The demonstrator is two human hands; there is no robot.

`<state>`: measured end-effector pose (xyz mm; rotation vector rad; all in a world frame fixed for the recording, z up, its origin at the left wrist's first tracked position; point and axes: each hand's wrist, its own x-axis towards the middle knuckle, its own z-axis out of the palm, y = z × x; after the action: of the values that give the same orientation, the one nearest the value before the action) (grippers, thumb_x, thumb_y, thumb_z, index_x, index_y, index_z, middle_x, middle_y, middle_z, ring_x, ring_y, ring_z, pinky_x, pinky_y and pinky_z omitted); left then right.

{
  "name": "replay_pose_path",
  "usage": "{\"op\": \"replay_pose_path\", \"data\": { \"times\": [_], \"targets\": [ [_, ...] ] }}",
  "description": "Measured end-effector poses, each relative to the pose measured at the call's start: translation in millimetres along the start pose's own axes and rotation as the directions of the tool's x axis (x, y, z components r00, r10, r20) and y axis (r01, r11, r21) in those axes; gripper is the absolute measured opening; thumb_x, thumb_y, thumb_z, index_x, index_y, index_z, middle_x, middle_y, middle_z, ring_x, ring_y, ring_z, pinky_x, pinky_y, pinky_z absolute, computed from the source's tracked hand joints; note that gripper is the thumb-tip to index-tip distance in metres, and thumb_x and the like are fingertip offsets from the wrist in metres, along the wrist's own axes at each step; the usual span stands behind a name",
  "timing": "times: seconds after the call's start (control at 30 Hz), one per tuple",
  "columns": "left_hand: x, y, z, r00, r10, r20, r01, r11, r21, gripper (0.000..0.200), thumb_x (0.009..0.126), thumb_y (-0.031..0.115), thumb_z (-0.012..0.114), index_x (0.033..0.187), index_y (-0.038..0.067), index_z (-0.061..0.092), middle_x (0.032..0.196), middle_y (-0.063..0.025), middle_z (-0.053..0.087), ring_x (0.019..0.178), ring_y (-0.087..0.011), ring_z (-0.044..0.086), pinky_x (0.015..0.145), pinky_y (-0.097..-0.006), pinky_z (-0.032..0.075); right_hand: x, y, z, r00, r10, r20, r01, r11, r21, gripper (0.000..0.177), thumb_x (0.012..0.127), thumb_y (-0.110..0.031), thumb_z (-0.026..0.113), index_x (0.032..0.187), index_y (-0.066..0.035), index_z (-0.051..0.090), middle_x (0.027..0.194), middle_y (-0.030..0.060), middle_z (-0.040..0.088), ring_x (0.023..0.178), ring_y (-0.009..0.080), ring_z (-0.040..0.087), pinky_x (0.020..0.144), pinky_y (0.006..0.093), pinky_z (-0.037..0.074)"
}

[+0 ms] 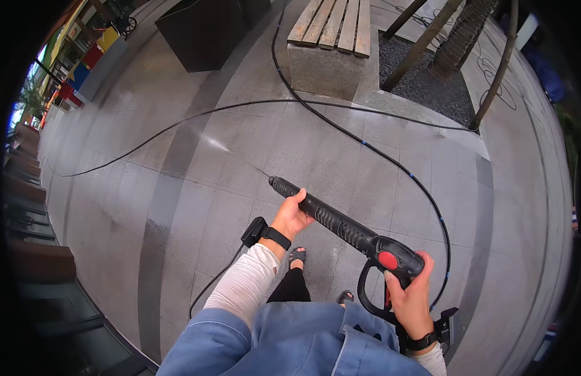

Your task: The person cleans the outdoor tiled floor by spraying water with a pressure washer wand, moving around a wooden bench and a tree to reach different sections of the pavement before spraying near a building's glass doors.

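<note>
Holding the spray gun (350,230): my right grip (408,299) closes around its handle, my left grip (292,216) around its barrel further front.

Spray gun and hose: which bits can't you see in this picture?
Head view:
Trigger of the spray gun: covered by the right hand.
Part of its barrel: wrapped by the left hand.
Far end of the hose: cut off at the top edge.
Coloured shopfronts, far left: too small and warped to read.

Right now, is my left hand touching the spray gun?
Touching. The head view shows the left hand wrapped around the barrel of the spray gun, fingers curled over its top with no gap.
</note>
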<state>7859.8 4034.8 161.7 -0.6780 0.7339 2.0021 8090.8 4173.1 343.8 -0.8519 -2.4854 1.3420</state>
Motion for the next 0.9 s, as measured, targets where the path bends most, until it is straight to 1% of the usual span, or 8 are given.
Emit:
{"op": "replay_pose_path", "data": {
  "times": [0.07,0.17,0.27,0.43,0.63,0.7,0.83,0.9],
  "targets": [
    [26,-43,24,0.990,-0.074,0.120,0.072,0.997,0.017,0.027,0.085,0.026,0.052,0.093,0.002,0.044,0.089,-0.0101,0.050,0.087,-0.0268,0.052,0.081,-0.0460,0.044,-21,3,-27,0.991,0.109,-0.084,-0.111,0.994,-0.019,0.053,0.075,-0.004,0.060,0.114,0.001,0.025,0.089,0.0184,0.053,0.077,0.0256,0.056,0.073,0.0328,0.043],
    [49,-111,80,0.951,-0.194,0.242,0.174,0.979,0.102,0.025,0.084,0.028,0.055,0.092,0.006,0.047,0.088,-0.0069,0.051,0.080,-0.0230,0.052,0.073,-0.0423,0.046,-63,9,-56,0.937,0.231,-0.261,-0.249,0.968,-0.037,0.054,0.078,-0.004,0.057,0.120,0.000,0.022,0.092,0.0122,0.050,0.074,0.0142,0.052,0.066,0.0259,0.042],
    [51,-129,107,0.940,-0.199,0.278,0.150,0.971,0.187,0.026,0.083,0.030,0.055,0.091,0.007,0.048,0.085,-0.0063,0.052,0.078,-0.0214,0.053,0.071,-0.0417,0.046,-76,28,-56,0.898,0.041,-0.438,-0.097,0.989,-0.108,0.056,0.080,-0.006,0.056,0.123,0.000,0.021,0.101,0.0148,0.047,0.091,0.0188,0.049,0.082,0.0298,0.037],
    [33,-59,104,0.990,-0.117,0.080,0.101,0.979,0.179,0.026,0.086,0.026,0.051,0.094,0.002,0.043,0.087,-0.0091,0.049,0.084,-0.0252,0.053,0.078,-0.0466,0.046,-36,24,-48,0.935,0.185,-0.301,-0.181,0.983,0.041,0.055,0.077,-0.005,0.058,0.119,0.001,0.023,0.096,0.0140,0.046,0.083,0.0175,0.048,0.074,0.0290,0.039],
    [59,-40,109,0.959,-0.172,0.225,0.134,0.975,0.176,0.024,0.084,0.025,0.055,0.094,0.005,0.046,0.089,-0.0077,0.051,0.085,-0.0242,0.053,0.078,-0.0439,0.045,-23,-3,-24,0.951,0.027,-0.306,-0.050,0.996,-0.067,0.053,0.080,-0.003,0.055,0.121,-0.001,0.022,0.095,0.0124,0.048,0.077,0.0146,0.049,0.068,0.0253,0.040],
    [72,-32,104,0.982,-0.097,0.164,0.083,0.992,0.090,0.026,0.084,0.027,0.055,0.093,0.004,0.047,0.089,-0.0077,0.051,0.085,-0.0246,0.052,0.078,-0.0436,0.045,-5,-5,-20,0.945,0.129,-0.300,-0.158,0.985,-0.074,0.055,0.076,-0.003,0.058,0.118,0.001,0.023,0.090,0.0143,0.050,0.079,0.0201,0.051,0.073,0.0312,0.040],
    [70,-6,93,0.997,-0.066,-0.048,0.073,0.983,0.166,0.032,0.088,0.027,0.045,0.103,-0.001,0.039,0.097,-0.0131,0.049,0.087,-0.0283,0.054,0.079,-0.0495,0.045,30,-12,-20,0.974,0.129,-0.188,-0.124,0.992,0.040,0.056,0.076,-0.005,0.059,0.118,-0.001,0.022,0.087,0.0135,0.049,0.055,0.0132,0.050,0.050,0.0246,0.042],
    [67,-14,103,0.997,-0.075,0.027,0.067,0.971,0.228,0.029,0.087,0.026,0.047,0.099,0.000,0.040,0.094,-0.0119,0.050,0.088,-0.0275,0.053,0.079,-0.0489,0.045,25,-7,-22,0.936,0.199,-0.291,-0.181,0.979,0.088,0.055,0.078,-0.005,0.058,0.119,-0.001,0.022,0.085,0.0123,0.050,0.048,0.0104,0.047,0.041,0.0225,0.037]
  ]
}}
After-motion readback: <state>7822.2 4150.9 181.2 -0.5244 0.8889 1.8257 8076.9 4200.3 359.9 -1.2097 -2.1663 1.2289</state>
